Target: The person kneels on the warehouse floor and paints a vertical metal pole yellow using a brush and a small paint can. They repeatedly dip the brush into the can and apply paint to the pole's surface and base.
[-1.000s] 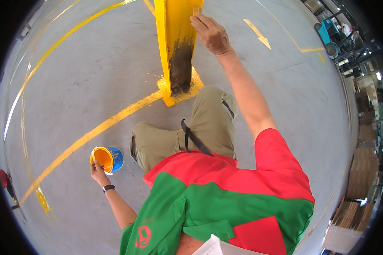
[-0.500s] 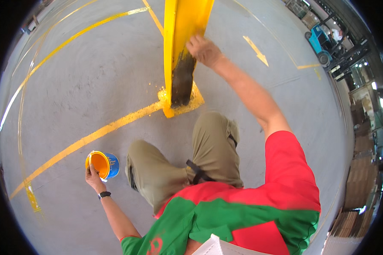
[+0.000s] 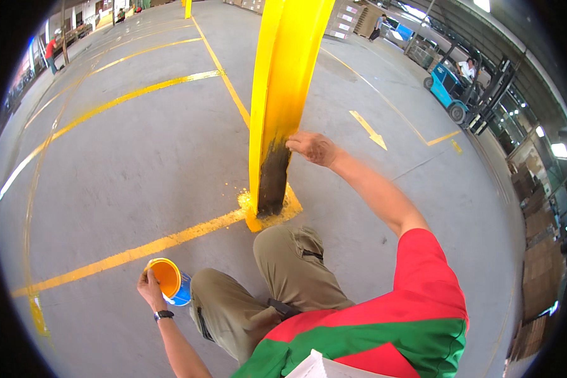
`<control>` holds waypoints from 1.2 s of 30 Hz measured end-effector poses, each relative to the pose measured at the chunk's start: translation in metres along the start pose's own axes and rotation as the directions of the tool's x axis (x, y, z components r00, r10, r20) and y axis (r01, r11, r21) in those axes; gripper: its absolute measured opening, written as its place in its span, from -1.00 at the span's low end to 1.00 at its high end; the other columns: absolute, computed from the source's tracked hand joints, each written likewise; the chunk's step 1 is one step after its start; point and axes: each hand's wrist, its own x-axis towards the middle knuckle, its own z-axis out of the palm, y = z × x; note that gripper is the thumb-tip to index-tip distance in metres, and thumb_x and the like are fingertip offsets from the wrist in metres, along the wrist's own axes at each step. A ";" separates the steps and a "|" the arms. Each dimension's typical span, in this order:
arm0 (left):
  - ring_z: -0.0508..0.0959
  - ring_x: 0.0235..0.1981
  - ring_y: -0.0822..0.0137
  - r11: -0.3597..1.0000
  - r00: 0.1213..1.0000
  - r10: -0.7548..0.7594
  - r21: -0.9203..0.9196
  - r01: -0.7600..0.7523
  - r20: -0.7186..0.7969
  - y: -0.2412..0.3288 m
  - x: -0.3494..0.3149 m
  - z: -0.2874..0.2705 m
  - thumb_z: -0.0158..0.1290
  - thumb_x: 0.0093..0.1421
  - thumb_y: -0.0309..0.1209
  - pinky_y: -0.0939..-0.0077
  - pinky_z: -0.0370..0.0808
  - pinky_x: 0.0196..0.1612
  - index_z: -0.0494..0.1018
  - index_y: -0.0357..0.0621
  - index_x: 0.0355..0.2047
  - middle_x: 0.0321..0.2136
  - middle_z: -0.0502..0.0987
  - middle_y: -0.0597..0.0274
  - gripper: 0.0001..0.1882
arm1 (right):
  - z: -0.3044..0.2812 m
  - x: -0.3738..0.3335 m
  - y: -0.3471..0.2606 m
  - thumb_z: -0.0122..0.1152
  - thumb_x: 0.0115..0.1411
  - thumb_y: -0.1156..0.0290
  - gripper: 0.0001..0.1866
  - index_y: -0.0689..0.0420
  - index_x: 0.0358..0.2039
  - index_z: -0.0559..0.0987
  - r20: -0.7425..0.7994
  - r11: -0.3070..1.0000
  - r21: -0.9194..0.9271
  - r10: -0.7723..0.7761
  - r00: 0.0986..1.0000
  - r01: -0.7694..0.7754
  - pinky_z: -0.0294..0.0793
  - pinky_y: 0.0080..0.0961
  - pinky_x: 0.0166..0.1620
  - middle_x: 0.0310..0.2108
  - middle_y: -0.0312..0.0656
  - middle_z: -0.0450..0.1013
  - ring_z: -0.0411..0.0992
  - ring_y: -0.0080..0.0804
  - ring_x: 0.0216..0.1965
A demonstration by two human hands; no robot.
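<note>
1. Beyond a crouched worker's knees point(image 3: 280, 252), a yellow column point(image 3: 282, 107) rises from the gray floor point(image 3: 151, 183).
2. The right hand point(image 3: 313, 148) reaches the column's right edge, fingers curled; how tightly they close, and on what, cannot be told.
3. The left hand point(image 3: 150, 290) grips a blue bucket point(image 3: 182, 291) by its rim, fingers and thumb closed over it, beside the left knee; whether the bucket rests on the ground is unclear.
4. Yellow coats the visible faces higher up, while a dark patch point(image 3: 273, 183) shows bare on the lower recessed face, its upper border streaky: coverage appears well advanced but unfinished.
</note>
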 end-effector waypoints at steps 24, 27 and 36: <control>0.38 -0.61 0.54 0.990 0.995 -0.008 0.141 -0.007 0.103 0.120 -0.058 0.015 0.14 0.30 -0.35 0.59 0.28 -0.53 0.59 -0.36 -0.34 -0.61 0.45 0.35 -0.75 | -0.013 -0.069 0.031 0.13 0.33 0.40 -0.72 0.09 0.00 0.66 -0.075 0.912 0.410 0.054 0.996 -0.019 0.54 -0.20 0.14 0.02 -0.04 0.59 0.52 -0.14 0.09; 0.38 -0.62 0.54 0.993 0.991 -0.022 0.117 0.006 0.130 0.144 -0.061 0.035 0.15 0.30 -0.36 0.59 0.29 -0.53 0.59 -0.34 -0.34 -0.63 0.44 0.37 -0.77 | -0.046 -0.036 0.063 0.16 0.32 0.44 -0.74 0.02 -0.02 0.68 -0.315 0.861 0.496 0.055 0.947 0.115 0.57 -0.23 0.10 0.02 -0.09 0.60 0.57 -0.12 0.04; 0.43 -0.63 0.51 0.994 0.986 -0.101 0.059 0.094 0.134 0.113 -0.091 0.101 0.18 0.26 -0.42 0.60 0.34 -0.52 0.60 -0.29 -0.37 -0.63 0.48 0.36 -0.84 | -0.117 0.040 0.133 0.24 0.29 0.52 -0.82 0.17 -0.10 0.65 -0.932 0.986 -0.004 -0.064 0.355 0.170 0.64 -0.34 -0.09 -0.09 -0.10 0.64 0.63 -0.18 -0.12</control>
